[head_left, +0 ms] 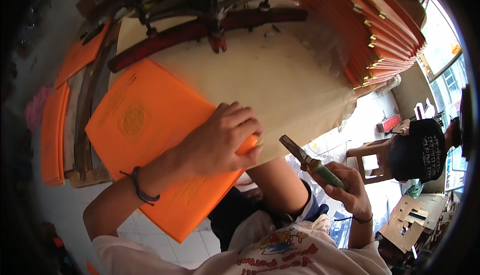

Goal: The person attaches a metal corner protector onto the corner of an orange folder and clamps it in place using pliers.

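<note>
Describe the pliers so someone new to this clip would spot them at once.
Start at the big tan-topped table. By its near edge, the right hand holds the pliers, their metal nose angled toward the table. Their green handle sets them apart from the orange folder gripped by the left hand.

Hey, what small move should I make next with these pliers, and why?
I'd probably bring the pliers to the small gold piece at the orange folder's corner. Your left hand grips the folder beside it, your right hand holds the pliers nearby but not touching, and the stacked folders show similar gold pieces.
</note>
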`<action>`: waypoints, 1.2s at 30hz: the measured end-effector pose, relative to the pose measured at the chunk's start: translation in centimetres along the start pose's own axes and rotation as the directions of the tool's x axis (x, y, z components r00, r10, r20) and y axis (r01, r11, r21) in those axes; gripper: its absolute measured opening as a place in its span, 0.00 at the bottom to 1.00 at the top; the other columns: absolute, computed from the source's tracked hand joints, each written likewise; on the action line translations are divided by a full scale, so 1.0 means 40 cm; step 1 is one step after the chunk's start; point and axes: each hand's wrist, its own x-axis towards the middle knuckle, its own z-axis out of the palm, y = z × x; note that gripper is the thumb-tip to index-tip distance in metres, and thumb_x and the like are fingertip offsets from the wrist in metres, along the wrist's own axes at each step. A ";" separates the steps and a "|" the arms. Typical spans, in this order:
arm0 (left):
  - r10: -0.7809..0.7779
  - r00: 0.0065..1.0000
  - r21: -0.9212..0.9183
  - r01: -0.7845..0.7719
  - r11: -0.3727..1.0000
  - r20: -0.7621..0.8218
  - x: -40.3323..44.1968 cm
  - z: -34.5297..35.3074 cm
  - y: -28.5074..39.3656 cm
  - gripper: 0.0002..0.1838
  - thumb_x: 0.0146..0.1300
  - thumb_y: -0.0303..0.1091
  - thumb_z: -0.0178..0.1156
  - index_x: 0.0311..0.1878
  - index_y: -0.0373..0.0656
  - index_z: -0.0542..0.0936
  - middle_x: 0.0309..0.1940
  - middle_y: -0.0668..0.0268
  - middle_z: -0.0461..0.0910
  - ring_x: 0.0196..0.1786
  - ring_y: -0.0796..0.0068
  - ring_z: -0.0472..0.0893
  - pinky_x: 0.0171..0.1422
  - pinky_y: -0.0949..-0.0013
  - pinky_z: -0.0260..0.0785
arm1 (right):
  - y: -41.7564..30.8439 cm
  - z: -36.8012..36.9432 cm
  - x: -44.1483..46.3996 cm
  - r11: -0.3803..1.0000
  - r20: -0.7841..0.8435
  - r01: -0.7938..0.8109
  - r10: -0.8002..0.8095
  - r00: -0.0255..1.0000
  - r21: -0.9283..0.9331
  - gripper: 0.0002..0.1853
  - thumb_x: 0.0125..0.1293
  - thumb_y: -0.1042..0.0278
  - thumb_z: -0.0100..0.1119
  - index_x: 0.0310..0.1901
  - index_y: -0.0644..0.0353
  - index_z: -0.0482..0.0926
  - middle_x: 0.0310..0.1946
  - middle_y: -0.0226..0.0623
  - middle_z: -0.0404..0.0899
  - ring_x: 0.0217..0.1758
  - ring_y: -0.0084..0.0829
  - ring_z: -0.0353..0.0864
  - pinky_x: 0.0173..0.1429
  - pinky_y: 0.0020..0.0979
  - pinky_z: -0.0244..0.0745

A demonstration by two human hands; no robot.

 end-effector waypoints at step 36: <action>0.168 0.984 -0.007 -0.168 0.986 0.066 0.062 -0.030 -0.024 0.11 0.56 0.37 0.63 0.30 0.39 0.79 0.26 0.59 0.78 0.35 0.57 0.80 0.48 0.56 0.75 | -0.033 -0.021 0.103 0.883 0.132 0.314 -0.286 0.949 -0.349 0.16 0.71 0.61 0.65 0.49 0.68 0.83 0.49 0.47 0.80 0.46 0.40 0.82 0.52 0.39 0.76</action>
